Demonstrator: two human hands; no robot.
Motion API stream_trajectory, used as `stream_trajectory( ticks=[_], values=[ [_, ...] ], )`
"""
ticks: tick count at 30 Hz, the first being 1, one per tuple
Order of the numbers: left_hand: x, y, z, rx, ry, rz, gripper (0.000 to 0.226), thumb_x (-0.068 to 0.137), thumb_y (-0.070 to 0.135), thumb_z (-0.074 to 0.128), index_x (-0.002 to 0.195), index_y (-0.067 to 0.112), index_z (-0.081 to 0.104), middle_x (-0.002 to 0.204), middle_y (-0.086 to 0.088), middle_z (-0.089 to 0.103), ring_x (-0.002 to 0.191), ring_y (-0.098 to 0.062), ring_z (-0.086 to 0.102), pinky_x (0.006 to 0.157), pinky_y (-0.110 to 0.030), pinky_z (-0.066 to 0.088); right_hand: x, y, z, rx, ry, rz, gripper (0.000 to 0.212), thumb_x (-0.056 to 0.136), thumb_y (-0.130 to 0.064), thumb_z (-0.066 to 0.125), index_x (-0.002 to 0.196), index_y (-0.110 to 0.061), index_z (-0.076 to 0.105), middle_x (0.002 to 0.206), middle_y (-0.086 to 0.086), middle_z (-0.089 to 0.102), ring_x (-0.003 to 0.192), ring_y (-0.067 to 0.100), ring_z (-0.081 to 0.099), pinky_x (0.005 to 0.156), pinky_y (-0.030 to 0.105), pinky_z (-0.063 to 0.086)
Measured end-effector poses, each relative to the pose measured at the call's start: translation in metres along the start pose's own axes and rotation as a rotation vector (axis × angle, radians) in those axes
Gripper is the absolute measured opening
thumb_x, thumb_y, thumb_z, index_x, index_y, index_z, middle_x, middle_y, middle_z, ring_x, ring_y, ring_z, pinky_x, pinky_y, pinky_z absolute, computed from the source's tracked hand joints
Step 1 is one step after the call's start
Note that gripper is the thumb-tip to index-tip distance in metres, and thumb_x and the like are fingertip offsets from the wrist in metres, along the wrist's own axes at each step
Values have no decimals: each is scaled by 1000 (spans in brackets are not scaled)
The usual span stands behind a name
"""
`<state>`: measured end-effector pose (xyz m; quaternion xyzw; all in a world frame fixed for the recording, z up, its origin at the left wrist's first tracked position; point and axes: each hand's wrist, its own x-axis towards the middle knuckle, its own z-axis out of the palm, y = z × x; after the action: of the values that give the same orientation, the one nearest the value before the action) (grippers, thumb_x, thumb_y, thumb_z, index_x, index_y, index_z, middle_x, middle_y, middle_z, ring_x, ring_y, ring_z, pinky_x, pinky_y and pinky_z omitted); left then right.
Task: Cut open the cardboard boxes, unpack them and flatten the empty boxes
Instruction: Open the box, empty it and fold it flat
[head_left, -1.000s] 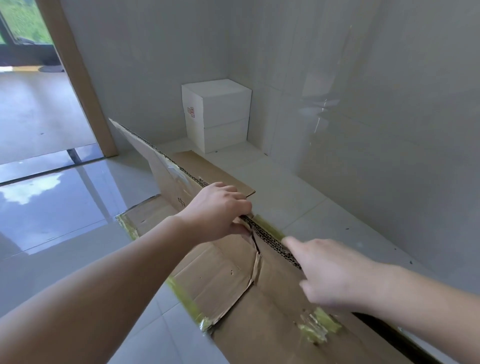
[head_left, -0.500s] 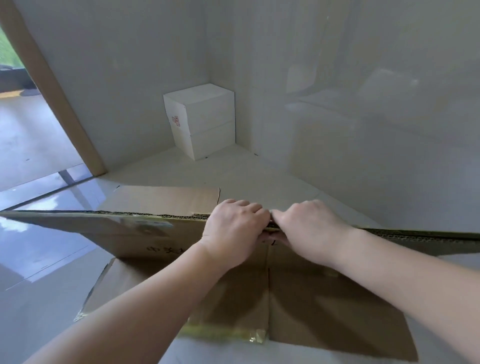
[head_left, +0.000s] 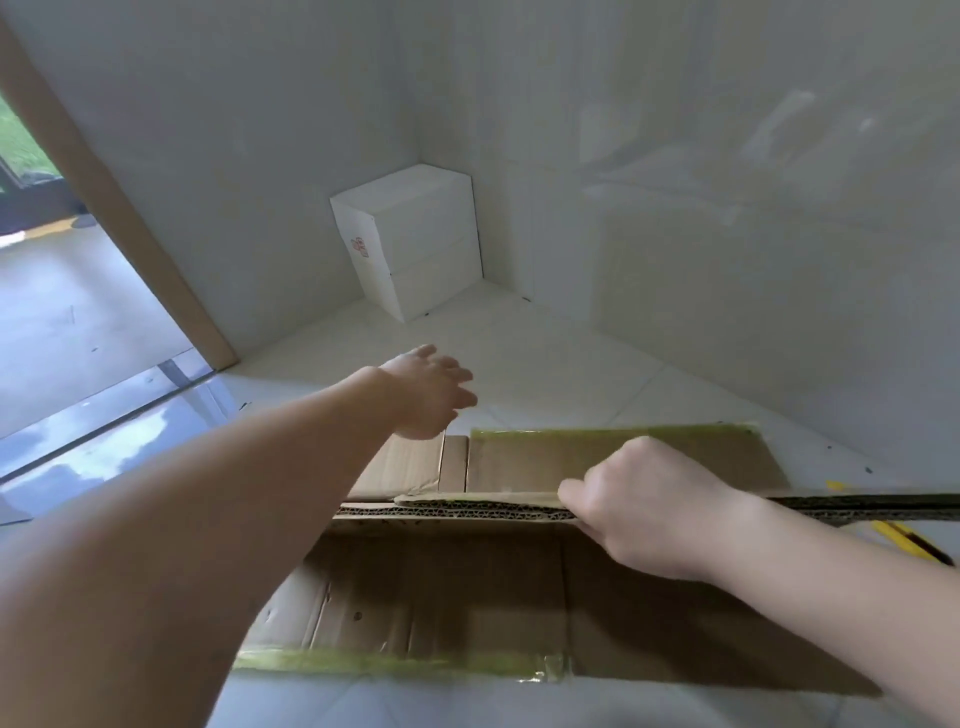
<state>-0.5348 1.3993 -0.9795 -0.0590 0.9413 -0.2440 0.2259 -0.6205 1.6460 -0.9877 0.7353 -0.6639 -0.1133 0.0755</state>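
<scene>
Fingers of one right hand (head_left: 644, 506) pinch one flattened cardboard box (head_left: 441, 587); left hand (head_left: 428, 392) hangs spread.

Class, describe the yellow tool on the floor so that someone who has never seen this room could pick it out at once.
Start at the brown cardboard box being flattened on the white tiled floor. Follow its corrugated edge right, past the right hand. The yellow tool lies just beyond: slim, the only bright yellow thing there.

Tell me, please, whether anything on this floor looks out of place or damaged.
A yellow utility knife lies loose on the floor tiles beside the cardboard box, partly hidden under its edge. The box's green tape is crumpled and torn.
</scene>
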Motion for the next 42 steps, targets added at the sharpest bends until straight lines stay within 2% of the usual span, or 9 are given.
stream_trajectory(
  ticks=[3, 6, 14, 20, 24, 28, 31, 35, 42],
  values=[
    [21, 6, 27, 159, -186, 140, 62, 94, 15, 37, 149, 36, 16, 160, -3, 0, 146, -22, -3, 117, -45, -4, -8, -3, -2, -24, 28, -30, 38, 60, -7, 66, 58, -18, 30, 38, -3, 29, 30, 19, 32, 43, 27, 41],
    [40, 19, 51, 260, -302, 240, 61, 93, 15, 44, 146, 39, 24, 160, -2, -2, 146, -23, -6, 116, -50, -7, -11, 2, 1, -65, 86, -7, 32, 56, -5, 64, 56, -19, 35, 37, -3, 39, 36, 19, 43, 80, 39, 55],
    [42, 10, 38, 318, -194, 125, 35, 90, 42, 44, 117, 25, 61, 124, 2, 58, 127, -22, 41, 115, -54, 3, 6, 14, 10, -140, 21, 53, 18, 82, 0, 40, 74, -16, 39, 56, 2, 44, 58, 27, 47, 114, 48, 21],
    [14, -11, -7, 241, -57, -72, 10, 82, 25, 51, 77, 24, 61, 71, 10, 55, 65, -11, 48, 91, -30, 31, 21, 28, 2, -132, -51, 123, 14, 89, -7, 37, 80, -18, 38, 70, 5, 60, 67, 27, 55, 113, 43, 22],
    [-12, -17, -27, -18, 26, -228, 17, 82, 10, 47, 67, 17, 49, 65, 5, 46, 57, -16, 44, 52, -26, 37, 32, 38, -1, -73, -37, 147, 12, 94, -18, 41, 82, -22, 41, 83, 4, 67, 77, 25, 63, 104, 40, 36],
    [-52, -15, -12, -636, 46, -224, 51, 92, 62, 24, 95, 27, 60, 76, 12, 58, 75, -13, 56, 67, -30, 44, 39, 46, 1, -21, -34, 201, 19, 97, -28, 41, 79, -20, 40, 83, 5, 64, 70, 29, 56, 68, 33, 40],
    [-73, -1, 7, -575, 134, -129, 62, 72, 86, 27, 113, 44, 46, 70, 15, 53, 66, -9, 51, 57, -27, 36, 40, 49, 0, -16, -22, 230, 21, 96, -28, 41, 77, -19, 39, 77, 3, 60, 61, 28, 43, 56, 32, 29],
    [-70, 8, 19, -523, 213, -204, 47, 90, 35, 47, 134, 44, 31, 78, 3, 53, 71, -24, 51, 60, -31, 40, 38, 46, 3, -12, -6, 248, 18, 95, -22, 43, 78, -18, 39, 72, 3, 57, 59, 28, 43, 53, 33, 31],
    [-72, 10, 24, -509, 231, -188, 39, 94, 27, 43, 129, 42, 40, 89, -1, 63, 79, -26, 55, 67, -32, 45, 19, 53, 4, 225, -92, 374, 26, 86, -26, 56, 111, -23, 49, 88, 3, 60, 84, 29, 59, 62, 34, 41]
  ],
)
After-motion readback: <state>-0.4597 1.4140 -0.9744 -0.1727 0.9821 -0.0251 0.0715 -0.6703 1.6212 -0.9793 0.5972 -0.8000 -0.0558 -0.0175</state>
